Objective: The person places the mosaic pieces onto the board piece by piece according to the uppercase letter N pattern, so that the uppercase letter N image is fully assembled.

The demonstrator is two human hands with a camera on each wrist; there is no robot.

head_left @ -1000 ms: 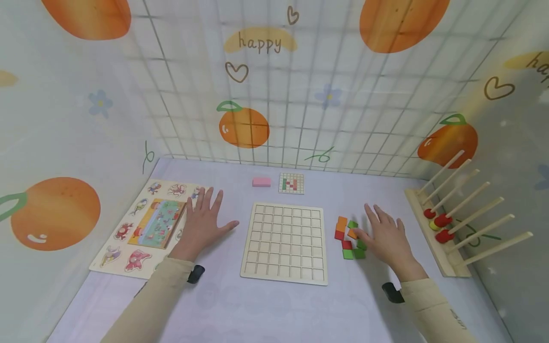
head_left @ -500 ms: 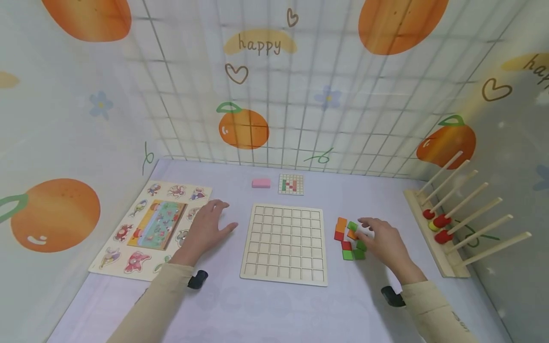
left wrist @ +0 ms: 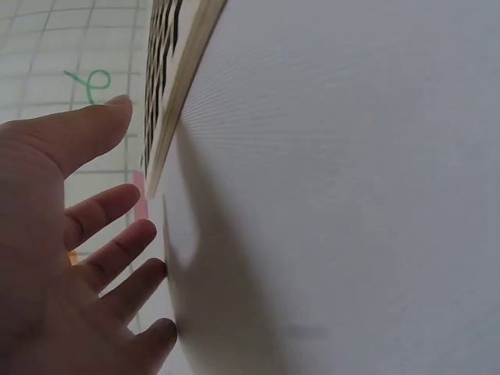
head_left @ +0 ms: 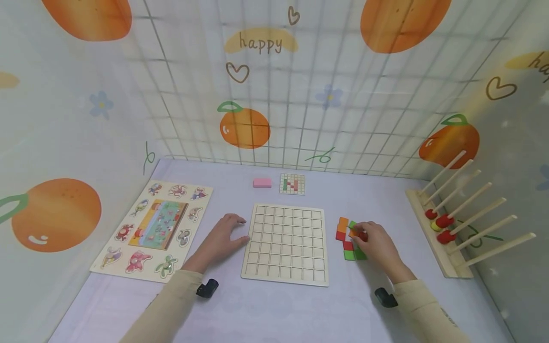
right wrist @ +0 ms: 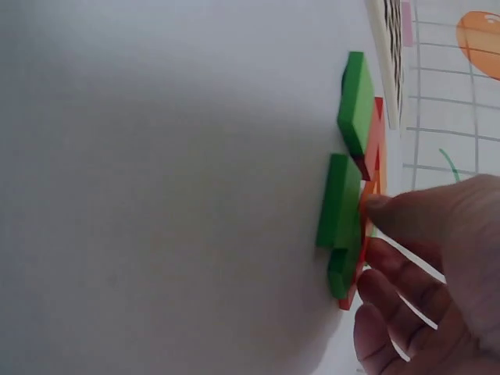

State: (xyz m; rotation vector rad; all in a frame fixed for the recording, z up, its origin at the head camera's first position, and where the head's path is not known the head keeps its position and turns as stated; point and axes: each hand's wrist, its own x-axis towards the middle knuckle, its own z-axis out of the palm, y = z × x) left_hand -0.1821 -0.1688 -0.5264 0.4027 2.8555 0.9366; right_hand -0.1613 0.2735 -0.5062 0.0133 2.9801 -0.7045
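My right hand is over a small cluster of coloured square tiles, with its thumb tip at an orange tile and its bent fingers close beside it. Whether it pinches a tile I cannot tell. Green tiles lie in front of the thumb, and a red tile shows left of the hand; the hand covers part of the cluster. My left hand holds nothing, its fingers loosely bent and its thumb tip right at the left edge of a wooden grid board.
A wooden animal puzzle lies at the left. Behind the grid board are a pink block and a small pattern card. A wooden peg rack with several beads stands at the right.
My left hand has moved right and toward me, from beside the puzzle to the grid board's edge, its spread fingers relaxing. My right hand has lowered onto the tiles, its fingers bending toward the thumb.
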